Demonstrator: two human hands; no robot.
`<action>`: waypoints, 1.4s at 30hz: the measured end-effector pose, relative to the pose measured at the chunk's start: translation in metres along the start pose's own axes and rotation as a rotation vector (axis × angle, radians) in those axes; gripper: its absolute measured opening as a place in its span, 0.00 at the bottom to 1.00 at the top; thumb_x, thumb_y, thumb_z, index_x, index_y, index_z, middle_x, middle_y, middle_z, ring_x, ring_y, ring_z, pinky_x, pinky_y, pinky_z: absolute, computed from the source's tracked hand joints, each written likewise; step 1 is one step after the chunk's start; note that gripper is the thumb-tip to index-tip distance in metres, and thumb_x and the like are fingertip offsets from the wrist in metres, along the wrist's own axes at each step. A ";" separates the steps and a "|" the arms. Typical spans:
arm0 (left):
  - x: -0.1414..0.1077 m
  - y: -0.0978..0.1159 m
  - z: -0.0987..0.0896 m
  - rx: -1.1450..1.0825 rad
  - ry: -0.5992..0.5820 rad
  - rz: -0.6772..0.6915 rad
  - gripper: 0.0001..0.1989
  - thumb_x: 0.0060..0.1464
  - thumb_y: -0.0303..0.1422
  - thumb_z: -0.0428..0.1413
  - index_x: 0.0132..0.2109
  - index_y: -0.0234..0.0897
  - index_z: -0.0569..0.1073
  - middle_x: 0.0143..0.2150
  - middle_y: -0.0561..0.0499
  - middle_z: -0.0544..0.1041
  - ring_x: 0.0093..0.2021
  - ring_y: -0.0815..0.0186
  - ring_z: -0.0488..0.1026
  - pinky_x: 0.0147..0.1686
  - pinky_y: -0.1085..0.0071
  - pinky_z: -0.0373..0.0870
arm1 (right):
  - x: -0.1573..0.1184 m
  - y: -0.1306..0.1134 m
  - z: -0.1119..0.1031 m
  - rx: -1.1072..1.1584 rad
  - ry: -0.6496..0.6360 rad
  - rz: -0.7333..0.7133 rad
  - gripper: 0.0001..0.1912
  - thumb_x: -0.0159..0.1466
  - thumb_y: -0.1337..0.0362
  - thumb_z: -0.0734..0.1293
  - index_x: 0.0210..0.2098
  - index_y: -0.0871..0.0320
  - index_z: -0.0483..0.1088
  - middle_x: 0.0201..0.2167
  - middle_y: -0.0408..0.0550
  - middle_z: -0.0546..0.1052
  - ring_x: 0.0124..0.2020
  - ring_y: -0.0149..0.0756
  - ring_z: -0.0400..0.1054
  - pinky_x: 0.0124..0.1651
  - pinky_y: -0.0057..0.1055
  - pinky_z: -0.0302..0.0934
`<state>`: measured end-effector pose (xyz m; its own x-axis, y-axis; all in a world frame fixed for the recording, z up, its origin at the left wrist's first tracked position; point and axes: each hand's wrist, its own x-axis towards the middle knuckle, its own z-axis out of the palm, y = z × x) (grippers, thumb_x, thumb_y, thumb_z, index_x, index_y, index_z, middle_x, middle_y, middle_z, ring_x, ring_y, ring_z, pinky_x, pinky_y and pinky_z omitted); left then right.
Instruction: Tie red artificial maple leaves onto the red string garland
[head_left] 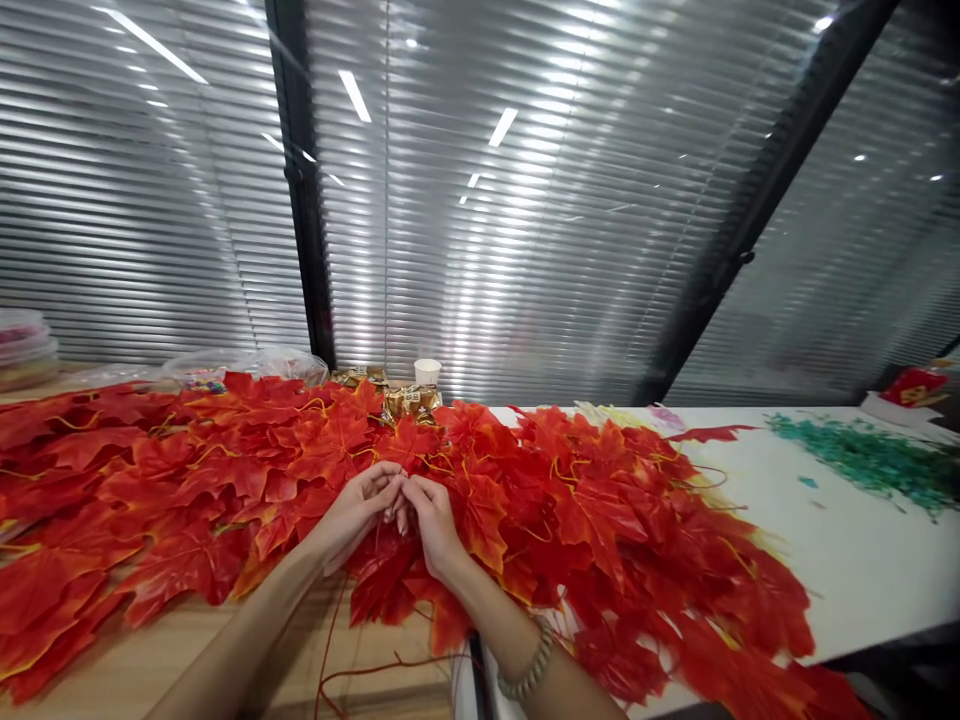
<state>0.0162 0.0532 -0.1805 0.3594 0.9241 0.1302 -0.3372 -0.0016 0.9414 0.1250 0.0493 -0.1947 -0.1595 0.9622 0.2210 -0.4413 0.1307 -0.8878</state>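
My left hand (361, 515) and my right hand (433, 520) meet at the fingertips over a heap of red artificial maple leaves (592, 510). Both are pinched closed, and what lies between the fingertips is too small to make out. A beaded bracelet circles my right wrist. Red leaves lie directly below and behind the hands. Beneath my hands a thin red cord (360, 672) trails down over the wooden tabletop (397, 645).
Gold wrapped packets (411, 402) and a white paper cup (427, 372) stand behind the leaves. Clear plastic containers (26, 350) are at the far left. Green pieces (870, 450) lie on the white tabletop (840, 560) at right, near a red packet (913, 387). Blinds rise behind.
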 end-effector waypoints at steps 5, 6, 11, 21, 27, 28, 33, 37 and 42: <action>-0.002 0.005 0.006 0.031 0.046 -0.056 0.10 0.51 0.36 0.55 0.38 0.34 0.67 0.20 0.57 0.66 0.20 0.72 0.65 0.23 0.76 0.61 | 0.002 0.001 -0.001 -0.007 0.022 0.027 0.17 0.56 0.56 0.62 0.16 0.60 0.62 0.11 0.40 0.65 0.12 0.24 0.53 0.16 0.22 0.45; -0.002 0.006 0.007 0.030 0.047 -0.061 0.10 0.51 0.36 0.55 0.37 0.34 0.67 0.19 0.57 0.66 0.20 0.72 0.65 0.24 0.76 0.61 | 0.002 0.001 -0.001 -0.004 0.015 0.024 0.18 0.57 0.56 0.61 0.16 0.60 0.62 0.12 0.41 0.65 0.12 0.24 0.53 0.16 0.22 0.46; -0.002 0.008 0.008 0.011 0.067 -0.067 0.10 0.50 0.36 0.57 0.37 0.35 0.68 0.18 0.58 0.65 0.19 0.72 0.65 0.23 0.76 0.61 | 0.002 -0.002 -0.002 0.003 -0.008 0.021 0.18 0.57 0.55 0.61 0.17 0.60 0.63 0.12 0.40 0.65 0.12 0.24 0.54 0.17 0.22 0.46; -0.003 0.010 0.003 0.147 0.148 -0.074 0.14 0.44 0.36 0.61 0.38 0.34 0.72 0.18 0.52 0.72 0.20 0.69 0.67 0.23 0.75 0.60 | 0.003 -0.010 -0.002 0.097 -0.055 0.090 0.14 0.54 0.58 0.64 0.18 0.61 0.64 0.12 0.40 0.65 0.12 0.24 0.55 0.16 0.22 0.48; -0.002 0.009 0.007 0.216 0.159 -0.060 0.12 0.43 0.36 0.61 0.35 0.34 0.75 0.17 0.51 0.73 0.19 0.68 0.67 0.22 0.75 0.60 | 0.003 -0.006 0.000 0.100 0.012 0.124 0.15 0.52 0.56 0.66 0.18 0.61 0.65 0.11 0.39 0.64 0.11 0.23 0.53 0.15 0.22 0.45; -0.002 0.009 0.008 0.214 0.154 -0.054 0.12 0.43 0.37 0.60 0.35 0.34 0.75 0.17 0.51 0.72 0.19 0.68 0.67 0.22 0.75 0.59 | 0.004 -0.005 0.000 0.103 0.012 0.122 0.15 0.53 0.55 0.65 0.19 0.61 0.65 0.11 0.39 0.64 0.11 0.23 0.53 0.15 0.22 0.45; -0.002 0.005 0.008 0.167 0.142 -0.024 0.12 0.44 0.38 0.60 0.33 0.33 0.74 0.17 0.51 0.72 0.19 0.69 0.66 0.21 0.75 0.58 | 0.004 -0.006 -0.002 0.091 -0.015 0.107 0.18 0.55 0.53 0.64 0.17 0.60 0.63 0.11 0.40 0.64 0.11 0.23 0.53 0.15 0.22 0.44; -0.001 -0.001 0.006 0.092 0.144 -0.044 0.11 0.47 0.38 0.58 0.31 0.33 0.73 0.16 0.53 0.69 0.19 0.69 0.66 0.22 0.74 0.61 | 0.003 -0.005 -0.003 0.071 -0.019 0.126 0.19 0.54 0.52 0.64 0.16 0.60 0.62 0.12 0.41 0.65 0.11 0.23 0.51 0.15 0.23 0.43; -0.001 -0.004 0.005 -0.027 0.113 -0.069 0.11 0.47 0.38 0.58 0.29 0.34 0.71 0.16 0.55 0.67 0.18 0.69 0.67 0.23 0.72 0.64 | 0.002 -0.004 -0.003 0.070 -0.019 0.153 0.19 0.54 0.52 0.64 0.17 0.60 0.61 0.13 0.42 0.67 0.11 0.22 0.52 0.14 0.22 0.42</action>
<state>0.0215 0.0508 -0.1823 0.2824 0.9589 0.0277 -0.3391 0.0728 0.9379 0.1296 0.0519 -0.1916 -0.2463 0.9647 0.0937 -0.4711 -0.0347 -0.8814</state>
